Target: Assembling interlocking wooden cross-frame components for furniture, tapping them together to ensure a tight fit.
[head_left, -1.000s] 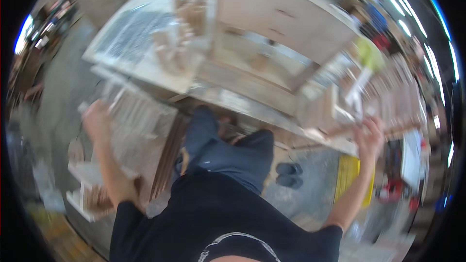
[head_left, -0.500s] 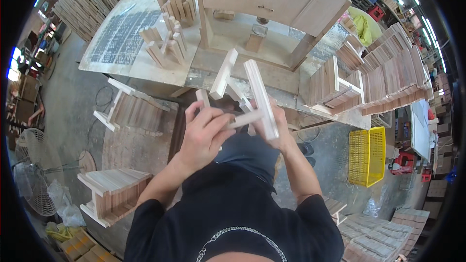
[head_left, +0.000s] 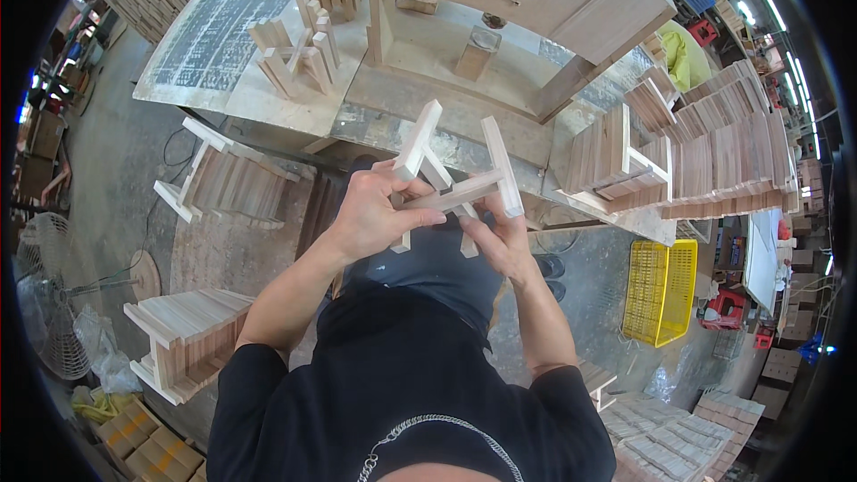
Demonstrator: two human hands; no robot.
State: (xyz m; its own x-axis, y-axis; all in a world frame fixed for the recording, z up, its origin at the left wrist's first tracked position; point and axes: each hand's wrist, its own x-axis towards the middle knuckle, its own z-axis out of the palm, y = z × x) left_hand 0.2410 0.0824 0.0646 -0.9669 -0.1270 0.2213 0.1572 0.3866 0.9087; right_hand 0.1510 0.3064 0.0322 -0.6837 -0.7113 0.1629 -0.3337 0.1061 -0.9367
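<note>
Two pale H-shaped wooden frames cross each other above my lap. One frame's end bar (head_left: 417, 141) slants up beside my left hand (head_left: 375, 214), and its crossbar runs down to the right. The other frame's end bar (head_left: 503, 165) stands by my right hand (head_left: 502, 239), with its crossbar (head_left: 460, 192) passing over toward my left fingers. My left hand is closed around the left side of the crossed frames. Thumb and fingers of my right hand pinch the lower right part. Whether the two crossbars are fully seated in each other, I cannot tell.
Ahead is a worktable (head_left: 348, 129) with a wooden cabinet-like stand (head_left: 500, 0), a wood block (head_left: 478, 52) and upright wooden pieces (head_left: 299, 62). Stacked H-frames (head_left: 723, 143) lie right, others (head_left: 192, 335) left. A yellow crate (head_left: 659, 295) and a fan (head_left: 54, 295) stand on the floor.
The two frames have come closer together, and the right one has turned and lowered. My left hand has shifted its grip on the crossed pieces; my right thumb now shows below them.
</note>
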